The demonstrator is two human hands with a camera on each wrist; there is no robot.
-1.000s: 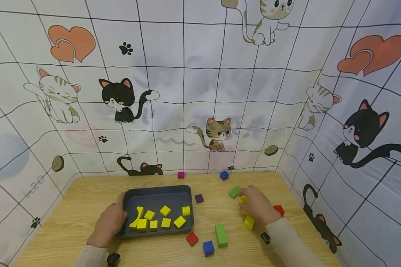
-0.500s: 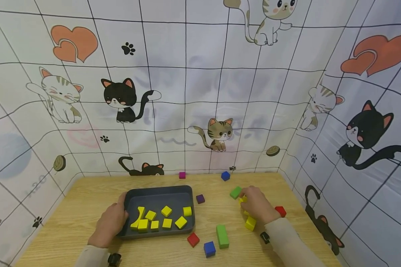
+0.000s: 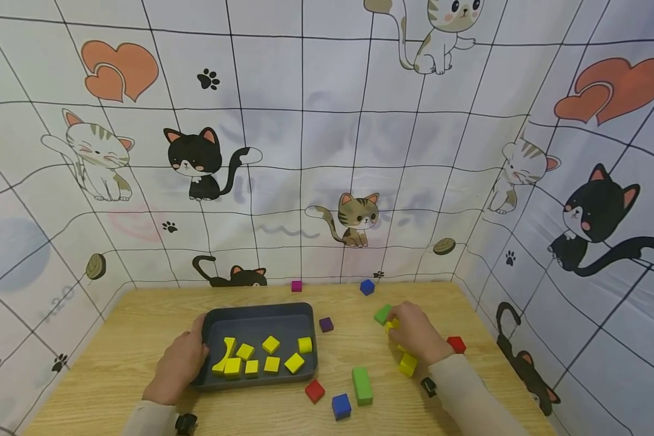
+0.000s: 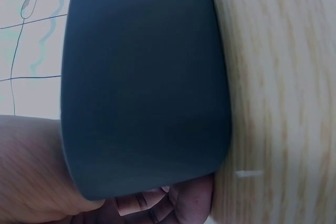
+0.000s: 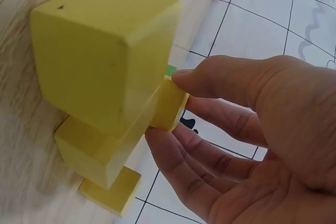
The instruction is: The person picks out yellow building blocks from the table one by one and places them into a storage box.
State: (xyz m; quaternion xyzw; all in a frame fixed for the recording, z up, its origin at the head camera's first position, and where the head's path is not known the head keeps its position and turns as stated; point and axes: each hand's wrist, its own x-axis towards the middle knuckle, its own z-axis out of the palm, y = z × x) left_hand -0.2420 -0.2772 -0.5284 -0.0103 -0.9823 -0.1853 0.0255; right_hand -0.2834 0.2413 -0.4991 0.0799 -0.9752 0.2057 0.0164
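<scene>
My left hand (image 3: 178,362) grips the left end of a dark grey tray (image 3: 234,324), its fingers curled at the tray's edge in the left wrist view. Several yellow blocks (image 3: 270,344) lie in the tray, one of them with curved-in sides. At the right of the table, my right hand (image 3: 418,336) pinches a small yellow block (image 5: 169,103) between thumb and fingertips. Beside it in the right wrist view stand a large yellow cube (image 5: 100,56) and further yellow blocks (image 5: 86,148). A green block (image 3: 383,313) lies just beyond the right fingertips.
Between tray and right arm lie a red cube (image 3: 315,391), a blue cube (image 3: 341,406), a long green block (image 3: 362,386) and a purple cube (image 3: 326,324). Magenta (image 3: 297,286) and blue (image 3: 367,287) blocks sit at the back edge. Another red block (image 3: 456,344) is right of the wrist.
My right fingertips and the pinched yellow block have shifted slightly left, towards the green block. My left hand and the tray stay in place.
</scene>
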